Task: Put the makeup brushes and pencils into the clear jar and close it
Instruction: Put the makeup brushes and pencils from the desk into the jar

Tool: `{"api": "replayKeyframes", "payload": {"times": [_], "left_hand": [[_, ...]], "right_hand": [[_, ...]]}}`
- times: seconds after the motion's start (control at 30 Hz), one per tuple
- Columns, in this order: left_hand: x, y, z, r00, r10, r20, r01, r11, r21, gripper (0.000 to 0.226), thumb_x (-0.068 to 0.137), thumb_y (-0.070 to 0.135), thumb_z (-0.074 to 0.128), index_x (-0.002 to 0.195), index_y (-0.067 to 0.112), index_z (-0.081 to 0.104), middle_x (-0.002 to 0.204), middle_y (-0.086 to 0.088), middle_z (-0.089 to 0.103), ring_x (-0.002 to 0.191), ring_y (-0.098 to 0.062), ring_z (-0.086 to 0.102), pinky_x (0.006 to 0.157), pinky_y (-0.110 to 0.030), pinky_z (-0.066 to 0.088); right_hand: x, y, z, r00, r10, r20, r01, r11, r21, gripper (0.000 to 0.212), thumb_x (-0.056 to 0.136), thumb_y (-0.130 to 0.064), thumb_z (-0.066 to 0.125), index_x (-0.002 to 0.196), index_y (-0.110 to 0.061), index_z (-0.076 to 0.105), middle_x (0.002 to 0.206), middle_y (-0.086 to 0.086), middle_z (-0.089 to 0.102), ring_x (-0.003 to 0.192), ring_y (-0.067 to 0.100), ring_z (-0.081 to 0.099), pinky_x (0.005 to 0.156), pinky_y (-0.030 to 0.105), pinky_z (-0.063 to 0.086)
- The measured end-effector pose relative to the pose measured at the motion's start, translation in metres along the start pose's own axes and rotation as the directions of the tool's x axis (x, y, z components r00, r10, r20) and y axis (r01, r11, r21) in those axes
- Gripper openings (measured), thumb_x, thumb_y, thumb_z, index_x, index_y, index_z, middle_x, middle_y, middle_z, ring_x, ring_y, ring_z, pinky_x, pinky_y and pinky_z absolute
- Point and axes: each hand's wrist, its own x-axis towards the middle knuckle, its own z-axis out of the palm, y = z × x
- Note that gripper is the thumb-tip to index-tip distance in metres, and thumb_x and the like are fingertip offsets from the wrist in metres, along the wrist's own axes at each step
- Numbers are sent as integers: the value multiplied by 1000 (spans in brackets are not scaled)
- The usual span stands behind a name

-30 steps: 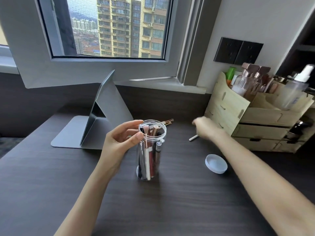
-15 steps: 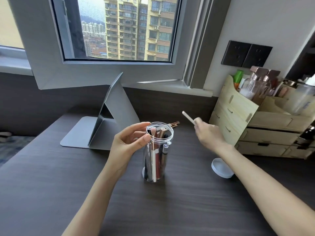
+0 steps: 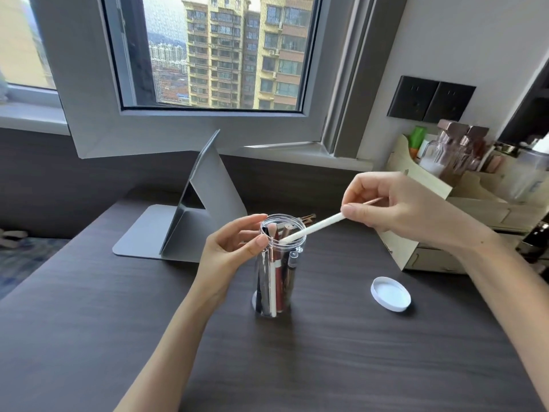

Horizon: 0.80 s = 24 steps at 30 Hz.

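Between hands [image 3: 237, 248], jar [image 3: 277, 281] upright.

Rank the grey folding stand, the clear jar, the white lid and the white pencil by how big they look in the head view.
1. Grey folding stand, plainly largest.
2. Clear jar.
3. White pencil and white lid: unsure. The pencil is longer but thin, and the right hand hides part of it.

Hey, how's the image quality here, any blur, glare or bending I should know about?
Head view: daylight from the window lights the desk evenly; the frame edges bow from the wide lens; the bottles at right look soft; the clear jar shows small bright glints; the white pencil and both hands stay fairly sharp.
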Motion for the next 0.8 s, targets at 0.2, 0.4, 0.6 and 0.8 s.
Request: {"api": "replayKeyframes", "payload": {"times": [0.2,0.4,0.6,0.8], "left_hand": [[0,1,1,1000,-3,0,3,1000,5,37,66,23,74,103,19,71,92,2,77,86,-16,69,73,-22,53],[-1,2,1,1000,2,6,-3,1000,23,31,73,12,67,102,20,70,90,5,77,85,-12,70,72,-19,53],[0,3,1,1000,3,-1,-3,1000,19,34,65,26,74,98,25,72,88,5,77,83,-10,69,69,-17,52],[2,1,1,1000,4,-1,-4,1000,11,30,67,14,74,96,25,73,86,7,77,80,-8,69,66,-16,52]], "right_hand": [[30,-2,26,999,-36,-33,41,990,134,19,85,-27,65,79,-10,71,52,-9,53,49,6,44,48,12,37],[49,-3,68,975,-212,-60,200,966,-162,5,88,-16,60,85,-16,63,66,-5,63,59,11,60,61,26,52],[78,48,54,941,-9,-338,21,999,33,11,88,-16,59,83,-17,68,63,-2,64,62,9,59,67,24,49],[128,155,88,939,273,-207,-336,856,-394,27,91,-16,49,112,-14,67,120,8,68,113,27,59,95,34,46]]}}
